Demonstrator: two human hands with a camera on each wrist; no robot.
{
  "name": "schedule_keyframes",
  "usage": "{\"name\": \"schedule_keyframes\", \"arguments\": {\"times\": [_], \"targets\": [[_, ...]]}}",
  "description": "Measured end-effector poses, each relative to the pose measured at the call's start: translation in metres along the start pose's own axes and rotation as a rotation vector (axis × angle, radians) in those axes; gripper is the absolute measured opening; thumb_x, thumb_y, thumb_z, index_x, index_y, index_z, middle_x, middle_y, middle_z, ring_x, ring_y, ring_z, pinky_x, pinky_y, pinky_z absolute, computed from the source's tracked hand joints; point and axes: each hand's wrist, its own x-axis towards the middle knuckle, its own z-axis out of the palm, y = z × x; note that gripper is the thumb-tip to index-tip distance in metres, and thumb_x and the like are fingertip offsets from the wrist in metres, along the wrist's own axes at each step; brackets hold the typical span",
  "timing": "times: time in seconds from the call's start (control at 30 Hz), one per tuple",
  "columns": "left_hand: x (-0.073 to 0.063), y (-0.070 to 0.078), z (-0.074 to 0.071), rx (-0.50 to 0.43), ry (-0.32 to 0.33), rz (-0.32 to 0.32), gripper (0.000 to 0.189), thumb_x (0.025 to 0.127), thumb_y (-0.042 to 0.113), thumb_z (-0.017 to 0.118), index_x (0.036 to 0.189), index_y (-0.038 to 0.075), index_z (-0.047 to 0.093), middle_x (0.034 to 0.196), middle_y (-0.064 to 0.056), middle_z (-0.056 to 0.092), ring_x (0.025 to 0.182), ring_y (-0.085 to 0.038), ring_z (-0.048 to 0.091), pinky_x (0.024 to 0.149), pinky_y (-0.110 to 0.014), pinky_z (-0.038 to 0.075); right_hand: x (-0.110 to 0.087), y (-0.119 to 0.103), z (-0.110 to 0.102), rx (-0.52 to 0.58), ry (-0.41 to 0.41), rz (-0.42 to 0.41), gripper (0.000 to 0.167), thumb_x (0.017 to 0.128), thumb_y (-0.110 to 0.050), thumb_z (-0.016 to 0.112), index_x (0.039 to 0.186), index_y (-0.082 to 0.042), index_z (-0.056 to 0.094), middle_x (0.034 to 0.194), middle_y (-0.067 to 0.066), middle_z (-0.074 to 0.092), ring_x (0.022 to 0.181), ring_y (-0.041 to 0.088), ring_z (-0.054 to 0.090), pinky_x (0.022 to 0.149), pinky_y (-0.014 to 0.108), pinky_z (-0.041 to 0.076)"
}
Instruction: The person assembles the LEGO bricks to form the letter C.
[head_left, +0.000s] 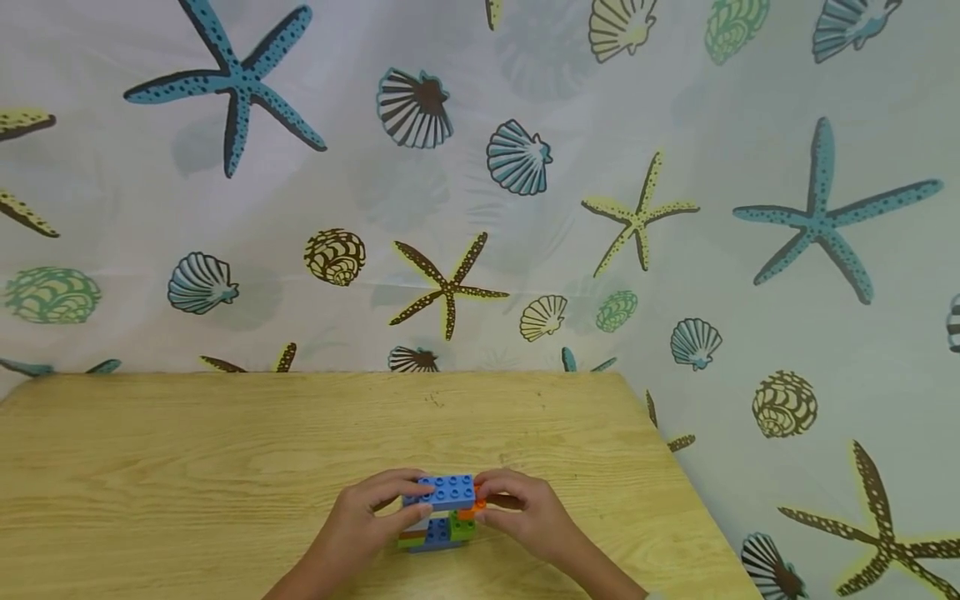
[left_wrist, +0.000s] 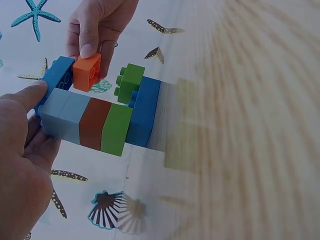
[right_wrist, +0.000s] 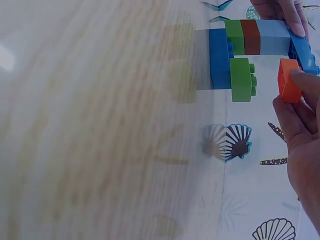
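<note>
A small toy brick structure stands on the table. Its base is a blue brick (left_wrist: 145,112), from which a column of a green brick (left_wrist: 116,129), a brown brick (left_wrist: 93,123) and light blue bricks (left_wrist: 70,112) rises. Across the column's top sits a blue brick (head_left: 450,493), jutting out to the right. My left hand (head_left: 378,504) grips this top brick at its column end, thumb in front. My right hand (head_left: 525,508) pinches an orange brick (right_wrist: 288,82) close against the jutting end. Beneath it, another green brick (right_wrist: 241,80) stands on the base.
The wooden table (head_left: 225,467) extends left and behind the structure, with its right edge beyond my right arm. A pale curtain (head_left: 480,167) printed with starfish and shells hangs along the back and right side.
</note>
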Motion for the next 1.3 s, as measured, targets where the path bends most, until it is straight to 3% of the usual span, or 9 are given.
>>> {"name": "schedule_keyframes", "arguments": {"times": [0.27,0.6,0.73,1.03,1.3], "targets": [[0.0003,-0.0041,-0.0006,0.050,0.002,0.075,0.021,0.090,0.026,0.076,0.111,0.029,0.077,0.130,-0.006,0.068,0.123,-0.030,0.062,0.096,-0.046,0.056,0.0006,-0.0007,-0.0005,-0.010,-0.008,-0.012,0.018,0.092,-0.015,0.075,0.107,-0.007,0.073,0.127,0.012,0.066,0.118,0.018,0.065,0.097,0.032,0.056],[-0.0006,-0.0017,-0.0012,0.099,0.016,0.089,0.023,0.090,0.022,0.077,0.111,0.031,0.077,0.127,-0.001,0.069,0.122,-0.028,0.064,0.095,-0.043,0.057,0.0023,-0.0012,-0.0008,-0.025,-0.017,-0.065,0.021,0.092,-0.014,0.074,0.111,-0.006,0.072,0.128,0.014,0.066,0.118,0.020,0.066,0.097,0.031,0.056],[-0.0006,-0.0017,-0.0001,0.134,0.026,0.127,0.024,0.089,0.021,0.078,0.111,0.030,0.077,0.126,-0.001,0.069,0.119,-0.026,0.066,0.093,-0.040,0.058,0.0016,-0.0005,0.0000,-0.036,-0.007,-0.098,0.020,0.093,-0.015,0.074,0.110,-0.006,0.072,0.127,0.015,0.066,0.118,0.021,0.066,0.096,0.032,0.057],[-0.0007,0.0001,-0.0015,0.182,0.030,0.182,0.026,0.089,0.018,0.078,0.112,0.029,0.077,0.125,0.000,0.069,0.116,-0.025,0.067,0.090,-0.033,0.060,-0.0006,0.0064,0.0052,0.074,0.015,-0.125,0.017,0.094,-0.009,0.070,0.108,0.000,0.068,0.128,0.025,0.062,0.117,0.017,0.066,0.091,0.032,0.059],[-0.0014,-0.0001,-0.0019,0.213,0.020,0.259,0.022,0.092,0.023,0.074,0.115,0.025,0.077,0.124,-0.003,0.070,0.114,-0.027,0.068,0.087,-0.036,0.061,-0.0018,0.0075,0.0073,0.133,0.012,-0.139,0.018,0.095,-0.007,0.069,0.109,0.004,0.066,0.129,0.030,0.059,0.118,0.013,0.065,0.089,0.035,0.060]]}}
